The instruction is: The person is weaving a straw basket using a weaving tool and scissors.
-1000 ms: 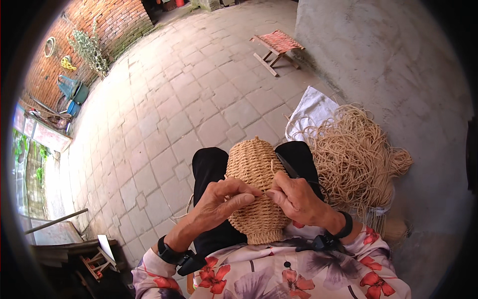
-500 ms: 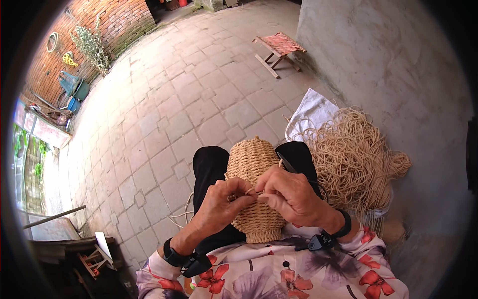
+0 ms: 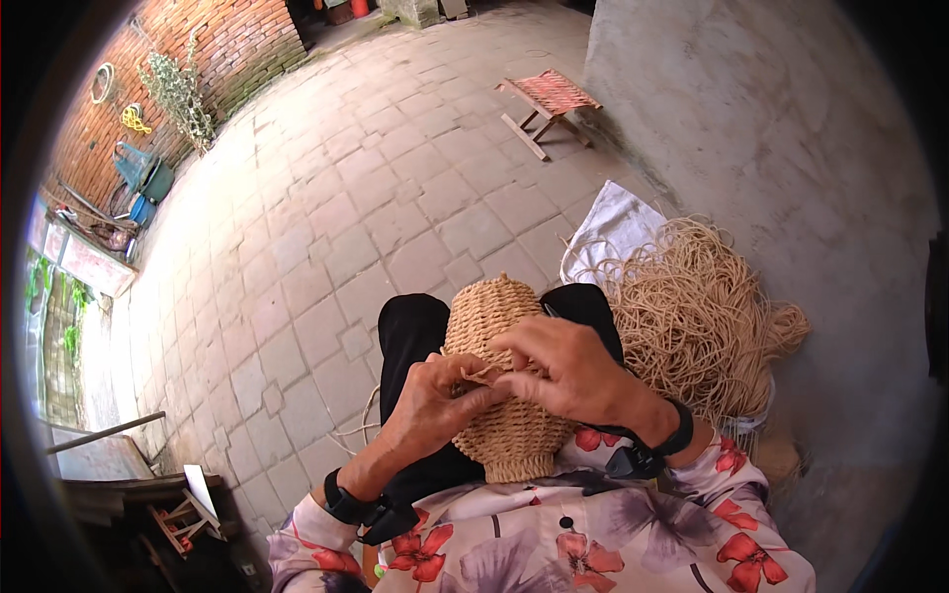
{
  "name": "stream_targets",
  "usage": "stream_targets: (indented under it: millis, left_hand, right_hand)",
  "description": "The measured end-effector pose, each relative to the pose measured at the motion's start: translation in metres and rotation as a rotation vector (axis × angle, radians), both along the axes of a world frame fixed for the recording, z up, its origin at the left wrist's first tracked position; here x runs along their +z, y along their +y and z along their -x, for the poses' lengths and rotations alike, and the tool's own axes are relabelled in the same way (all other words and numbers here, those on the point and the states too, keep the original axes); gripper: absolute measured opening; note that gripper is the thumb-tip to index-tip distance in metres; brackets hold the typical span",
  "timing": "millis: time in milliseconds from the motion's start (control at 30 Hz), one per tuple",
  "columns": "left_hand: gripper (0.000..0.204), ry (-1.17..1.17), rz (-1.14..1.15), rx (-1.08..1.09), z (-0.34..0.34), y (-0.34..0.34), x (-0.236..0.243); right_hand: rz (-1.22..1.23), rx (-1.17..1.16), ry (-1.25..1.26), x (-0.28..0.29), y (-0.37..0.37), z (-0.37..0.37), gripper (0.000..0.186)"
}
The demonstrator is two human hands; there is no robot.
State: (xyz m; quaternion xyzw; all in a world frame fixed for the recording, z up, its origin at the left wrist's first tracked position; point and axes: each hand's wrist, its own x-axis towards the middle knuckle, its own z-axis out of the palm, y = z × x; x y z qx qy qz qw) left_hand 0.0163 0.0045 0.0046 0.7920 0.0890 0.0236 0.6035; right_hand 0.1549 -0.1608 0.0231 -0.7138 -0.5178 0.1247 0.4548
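Observation:
A woven basket of tan twisted cord lies across my lap, its narrow rim toward my body. Over its middle, my left hand pinches a strand of cord between thumb and fingers. My right hand meets it from the other side, its thumb close to my left thumb and its fingers bent over the same strand. Part of a dark, thin object shows beside the right hand; its kind is hidden. The cord between the fingertips is partly covered.
A big heap of loose tan cord lies at my right on a white cloth, beside a grey wall. A folding stool stands ahead on the paved floor. Loose cord ends trail at my left knee.
My right hand has turned and shifted a little, its fingers now lifted and reaching farther over the basket. My left hand keeps its pinch in nearly the same place.

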Motion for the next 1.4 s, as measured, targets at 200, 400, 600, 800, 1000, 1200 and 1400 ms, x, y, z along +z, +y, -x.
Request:
stream_targets:
  millis: [200, 400, 600, 800, 1000, 1200, 1400]
  left_hand:
    - [0.014, -0.026, 0.034, -0.013, -0.001, 0.001, -0.001]
    - [0.011, -0.043, 0.064, -0.115, -0.004, 0.006, -0.001]
    - [0.016, -0.059, -0.026, -0.117, -0.008, 0.012, -0.003]
    - [0.010, -0.015, 0.056, -0.082, -0.006, 0.008, 0.000]
    - [0.008, 0.035, 0.162, -0.034, -0.001, 0.003, 0.002]
    - [0.011, 0.010, 0.079, -0.042, 0.000, 0.005, 0.007]
    - [0.018, -0.345, -0.512, -0.046, -0.002, -0.004, 0.014]
  right_hand:
    - [-0.105, 0.013, 0.060, -0.022, 0.000, 0.009, 0.014]
    - [-0.077, -0.080, -0.007, -0.021, -0.009, 0.012, 0.010]
    - [-0.257, -0.075, -0.098, -0.026, -0.013, 0.017, 0.015]
    - [-0.250, 0.025, -0.414, -0.033, -0.010, 0.034, 0.022]
    - [-0.193, -0.066, -0.301, -0.021, -0.014, 0.015, 0.020]
    - [-0.139, -0.010, -0.297, -0.029, -0.007, 0.017, 0.021]
    - [-0.153, -0.058, -0.280, -0.032, -0.004, 0.020, 0.020]
